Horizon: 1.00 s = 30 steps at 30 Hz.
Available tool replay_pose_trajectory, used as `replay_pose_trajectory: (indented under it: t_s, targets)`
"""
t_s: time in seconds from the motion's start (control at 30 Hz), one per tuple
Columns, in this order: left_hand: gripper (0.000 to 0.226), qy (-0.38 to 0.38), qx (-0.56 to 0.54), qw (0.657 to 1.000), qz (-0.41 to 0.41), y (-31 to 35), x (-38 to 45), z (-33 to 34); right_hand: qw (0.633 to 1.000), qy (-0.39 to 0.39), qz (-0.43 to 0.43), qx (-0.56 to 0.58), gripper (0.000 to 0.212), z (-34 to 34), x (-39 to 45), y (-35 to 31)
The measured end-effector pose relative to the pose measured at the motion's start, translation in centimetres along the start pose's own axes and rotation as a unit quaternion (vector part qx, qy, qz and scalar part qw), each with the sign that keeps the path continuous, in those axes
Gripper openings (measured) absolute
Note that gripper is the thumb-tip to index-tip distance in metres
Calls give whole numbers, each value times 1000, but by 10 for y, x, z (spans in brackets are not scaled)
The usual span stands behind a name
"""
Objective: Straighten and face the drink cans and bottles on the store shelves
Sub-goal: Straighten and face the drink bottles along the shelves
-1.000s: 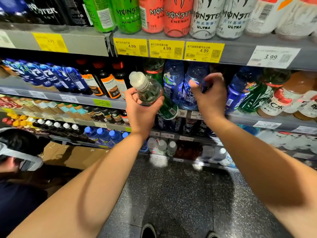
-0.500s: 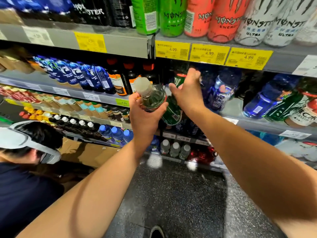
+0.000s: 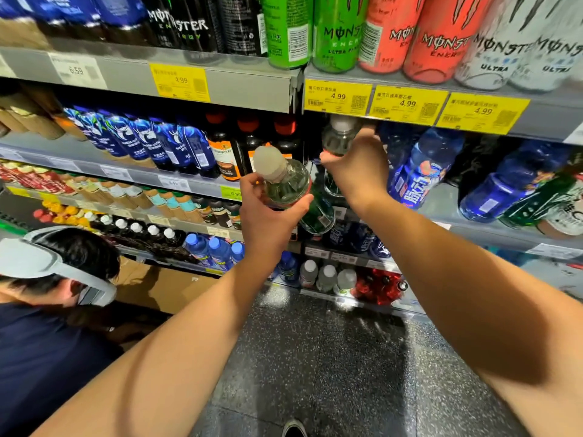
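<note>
Since a second ago the right hand (image 3: 356,171) has left the blue bottles (image 3: 422,178) and swung across toward nine o'clock, and it now wraps a second clear bottle (image 3: 339,137) standing just under the yellow price tags (image 3: 407,104). From where I stand, the view has also slid, so the energy drink cans (image 3: 435,36) on the top shelf (image 3: 246,86) loom larger at twelve o'clock.

Biggest in sight are the shelves themselves, running from nine to three o'clock, packed with bottles. At eight o'clock another person (image 3: 53,310) crouches low beside a cardboard box (image 3: 157,288).

Both forearms reach up from six o'clock. The left hand (image 3: 268,212) grips a clear green-tinted bottle (image 3: 290,184) round its shoulder, fingers curled over it, holding it off the shelf and tilted, its white cap (image 3: 268,164) leaning toward ten o'clock. The right hand's fingers close round the neck and shoulder of the other bottle, which stays upright in its row, at one o'clock of the held one.

These look like full plastic bottles: fairly heavy, stiff enough not to crush, smooth and likely a bit slick. I would take them at the shoulder or mid-body rather than the cap, so the label can be turned to face out.
</note>
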<state>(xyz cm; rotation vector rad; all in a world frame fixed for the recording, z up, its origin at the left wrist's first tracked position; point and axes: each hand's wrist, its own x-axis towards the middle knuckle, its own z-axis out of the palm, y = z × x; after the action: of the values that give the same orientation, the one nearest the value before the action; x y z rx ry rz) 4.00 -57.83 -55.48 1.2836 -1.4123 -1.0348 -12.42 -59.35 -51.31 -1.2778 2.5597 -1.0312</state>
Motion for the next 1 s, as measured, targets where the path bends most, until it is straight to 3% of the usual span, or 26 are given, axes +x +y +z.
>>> replay_pose_trajectory:
  t_s: [0.17,0.4,0.6,0.83,1.0]
  targets:
    - [80,-8,-2,1000,28,5,-9,11,991,18,-75,111,77,-6,-27,28]
    - [67,-4,-8,996,85,20,-29,31,970,104,-115,190,74,-42,-47,63]
    - [60,-40,-7,992,116,36,-65,70,968,136,-62,201,80,-86,-63,102]
    - [63,-69,-39,990,115,54,-103,135,960,184,20,209,69,-150,-61,177]
    - [66,-89,-119,989,23,68,-108,180,953,213,62,208,71,-190,-59,221]
